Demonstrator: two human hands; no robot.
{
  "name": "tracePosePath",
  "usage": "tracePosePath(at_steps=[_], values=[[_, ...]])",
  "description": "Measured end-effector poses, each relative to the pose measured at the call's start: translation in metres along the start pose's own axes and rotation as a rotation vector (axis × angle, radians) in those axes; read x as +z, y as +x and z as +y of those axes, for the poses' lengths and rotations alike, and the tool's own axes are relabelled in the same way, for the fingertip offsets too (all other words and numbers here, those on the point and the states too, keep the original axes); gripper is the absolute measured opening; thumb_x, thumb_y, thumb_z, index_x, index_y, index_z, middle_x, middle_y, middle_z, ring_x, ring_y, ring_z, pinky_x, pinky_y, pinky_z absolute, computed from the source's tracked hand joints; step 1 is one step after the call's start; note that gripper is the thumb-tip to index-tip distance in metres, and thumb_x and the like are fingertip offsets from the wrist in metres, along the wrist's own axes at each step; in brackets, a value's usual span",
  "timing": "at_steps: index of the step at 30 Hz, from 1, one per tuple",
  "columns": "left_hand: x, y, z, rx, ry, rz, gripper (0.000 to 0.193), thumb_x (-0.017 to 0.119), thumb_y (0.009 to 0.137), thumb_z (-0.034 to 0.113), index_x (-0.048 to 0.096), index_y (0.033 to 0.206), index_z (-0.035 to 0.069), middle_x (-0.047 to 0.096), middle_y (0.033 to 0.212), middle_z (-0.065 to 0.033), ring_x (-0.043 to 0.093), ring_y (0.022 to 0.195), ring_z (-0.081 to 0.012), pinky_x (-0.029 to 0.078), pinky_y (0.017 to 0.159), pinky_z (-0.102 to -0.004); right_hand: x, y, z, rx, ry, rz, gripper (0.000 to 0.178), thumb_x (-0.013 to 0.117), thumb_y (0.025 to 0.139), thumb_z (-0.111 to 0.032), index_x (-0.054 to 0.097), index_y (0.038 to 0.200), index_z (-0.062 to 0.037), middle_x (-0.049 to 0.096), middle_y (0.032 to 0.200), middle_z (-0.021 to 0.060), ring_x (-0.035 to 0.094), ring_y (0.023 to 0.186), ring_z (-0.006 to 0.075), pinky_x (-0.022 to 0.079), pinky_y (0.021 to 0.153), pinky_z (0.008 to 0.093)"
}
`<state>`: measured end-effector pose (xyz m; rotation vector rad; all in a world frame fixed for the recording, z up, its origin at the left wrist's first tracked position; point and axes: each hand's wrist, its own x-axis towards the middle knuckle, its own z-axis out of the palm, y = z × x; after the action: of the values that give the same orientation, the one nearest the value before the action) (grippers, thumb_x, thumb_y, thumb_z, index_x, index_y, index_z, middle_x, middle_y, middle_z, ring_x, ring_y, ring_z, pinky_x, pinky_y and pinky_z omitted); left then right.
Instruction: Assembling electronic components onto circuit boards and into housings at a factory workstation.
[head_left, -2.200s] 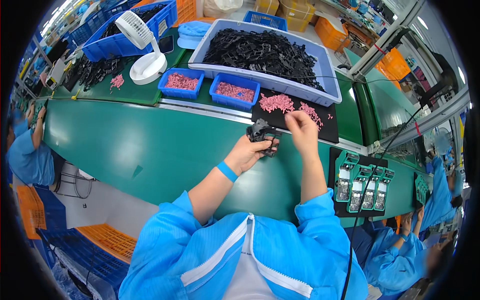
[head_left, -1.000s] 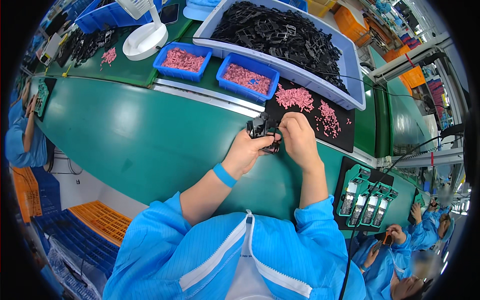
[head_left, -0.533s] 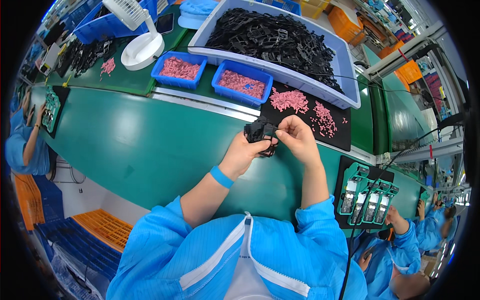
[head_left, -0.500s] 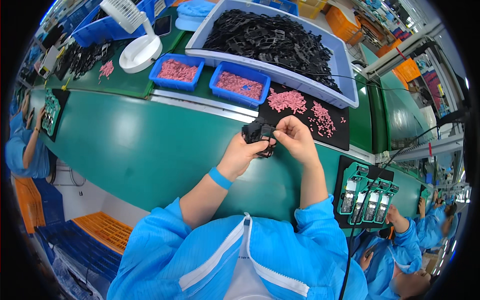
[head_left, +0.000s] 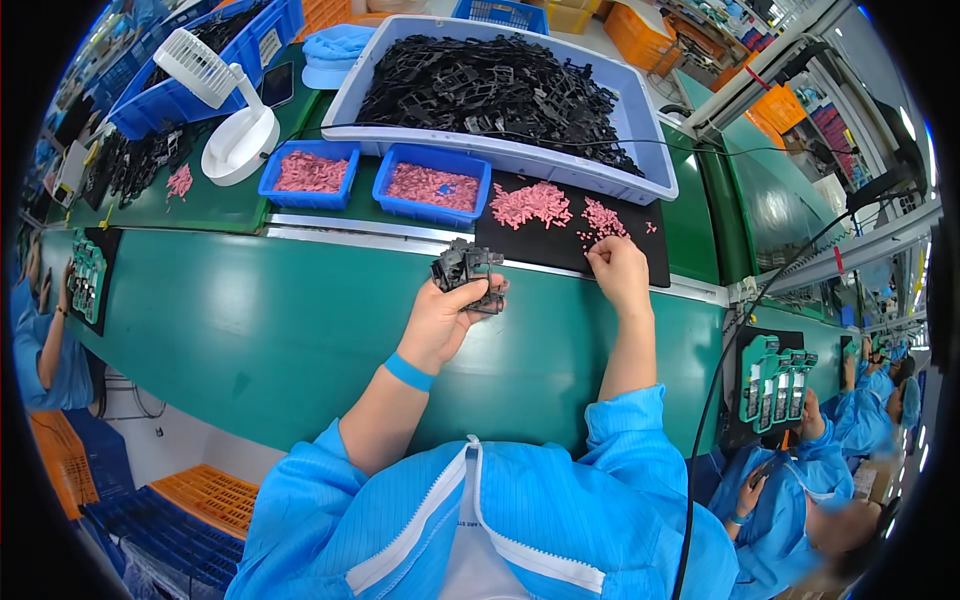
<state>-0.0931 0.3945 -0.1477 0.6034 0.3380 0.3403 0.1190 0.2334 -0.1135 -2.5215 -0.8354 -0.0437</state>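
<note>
Taking the clump of black plastic frames (head_left: pixel 468 272) as the centre of our clock, we have it in the left hand (head_left: pixel 447 312), thumb across the near side and fingers wrapped beneath, raised over the green worktop (head_left: pixel 300 320). Our right hand (head_left: pixel 622 270) is at 3 o'clock, fingers curled and thumb and fingertips drawn close together, by the near edge of a scattered heap of pink pieces (head_left: pixel 603 217). We cannot tell whether those tips have closed on a piece. A denser pink heap (head_left: pixel 532 205) lies between 1 and 2 o'clock; both heaps rest on a black mat (head_left: pixel 545 246).

At 11 o'clock we see a small blue tub (head_left: pixel 425 208) of pink pieces, and at 10 a similar tub (head_left: pixel 300 200), with a white fan (head_left: pixel 240 145) farther out beyond it. A big pale-blue bin (head_left: pixel 480 148), heaped with black parts (head_left: pixel 500 100), fills 12 o'clock. Toward 4 o'clock, well apart from our hands, green housings (head_left: pixel 775 385) sit side by side.
</note>
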Motion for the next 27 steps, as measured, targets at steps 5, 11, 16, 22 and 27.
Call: tracePosePath(at_steps=[5, 11, 16, 22, 27], values=[[0.0, -0.002, 0.0, 0.007, -0.005, 0.012, 0.022, 0.06, 0.085, 0.003, 0.059, 0.106, -0.003, 0.066, 0.099, -0.0147, 0.064, 0.093, -0.0267, 0.054, 0.08, -0.0403, 0.004, -0.002, -0.001, -0.001, -0.07, -0.053, 0.008, 0.064, 0.077, -0.011, 0.066, 0.079, -0.0034, 0.065, 0.085, 0.0162, 0.063, 0.081, 0.0328, 0.049, 0.073, 0.0407], [0.0, -0.004, 0.003, 0.001, -0.043, 0.011, 0.026, 0.06, 0.085, 0.002, 0.055, 0.11, -0.001, 0.065, 0.098, -0.014, 0.064, 0.09, -0.0237, 0.054, 0.076, -0.0377, -0.004, -0.01, -0.032, -0.33, 0.095, -0.023, 0.004, 0.059, 0.082, -0.005, 0.057, 0.082, -0.0016, 0.057, 0.081, 0.0146, 0.057, 0.078, 0.0337, 0.046, 0.069, 0.0421], [-0.001, -0.001, 0.0, 0.028, -0.075, 0.044, 0.021, 0.059, 0.086, 0.002, 0.057, 0.106, -0.001, 0.065, 0.095, -0.0123, 0.064, 0.086, -0.0223, 0.055, 0.074, -0.0374, -0.003, -0.038, -0.096, -0.637, 0.268, -0.197, 0.007, 0.06, 0.077, 0.0, 0.055, 0.08, -0.0009, 0.054, 0.079, 0.0147, 0.055, 0.078, 0.0331, 0.045, 0.069, 0.0401], [-0.002, -0.003, 0.005, 0.064, -0.047, 0.079, 0.014, 0.059, 0.085, 0.004, 0.061, 0.098, 0.001, 0.066, 0.092, -0.0097, 0.064, 0.08, -0.0182, 0.054, 0.07, -0.034, 0.014, -0.05, -0.113, -0.761, 0.244, -0.145, 0.012, 0.063, 0.073, 0.002, 0.055, 0.08, -0.0013, 0.053, 0.079, 0.0127, 0.054, 0.077, 0.0318, 0.045, 0.067, 0.04], [-0.003, -0.003, 0.002, 0.064, -0.037, 0.065, 0.012, 0.06, 0.085, 0.005, 0.062, 0.097, 0.003, 0.066, 0.09, -0.0082, 0.064, 0.079, -0.0169, 0.054, 0.068, -0.0322, 0.022, -0.051, -0.113, -0.833, 0.167, -0.061, 0.014, 0.064, 0.071, 0.001, 0.054, 0.08, -0.0018, 0.053, 0.079, 0.0117, 0.054, 0.076, 0.0306, 0.046, 0.065, 0.0392]])
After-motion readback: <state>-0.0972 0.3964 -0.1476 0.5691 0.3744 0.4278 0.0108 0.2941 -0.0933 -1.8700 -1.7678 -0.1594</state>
